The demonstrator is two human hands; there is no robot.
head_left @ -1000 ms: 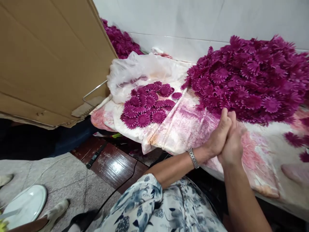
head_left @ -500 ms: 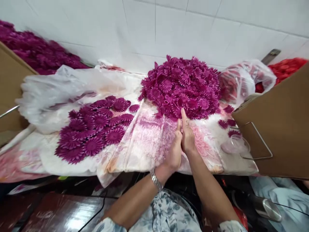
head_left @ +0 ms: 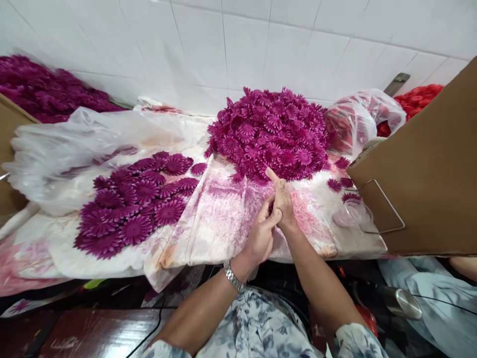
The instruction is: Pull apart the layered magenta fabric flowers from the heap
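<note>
Left hand (head_left: pixel 261 233) and right hand (head_left: pixel 285 204) together, touching, over front of cloth-covered table (head_left: pixel 227 238); fingers partly overlapping, right index pointing up toward the pile. Can't tell if anything's between the palms. Metal watch (head_left: pixel 233 276) on left wrist.

Big magenta flower pile (head_left: pixel 268 134) just beyond fingertips, near tiled wall (head_left: pixel 149 44). Left of hands: flatter cluster of magenta flowers (head_left: pixel 136 204), some overlapping, mostly face up. Crumpled clear plastic (head_left: pixel 74 144) behind it, another magenta heap (head_left: pixel 48 89) far left, cardboard box (head_left: pixel 11 117) at left edge.

Right of pile: clear bag with red contents (head_left: pixel 352 122), red heap (head_left: pixel 419 99) behind. Few loose magenta flowers (head_left: pixel 334 185) near clear round item (head_left: pixel 352 214), beside bigger cardboard box (head_left: pixel 421 184) with bent wire (head_left: pixel 389 199). Lower right: another person's light-blue clothing (head_left: pixel 443 298), metal cylinder (head_left: pixel 407 303) next to it.
</note>
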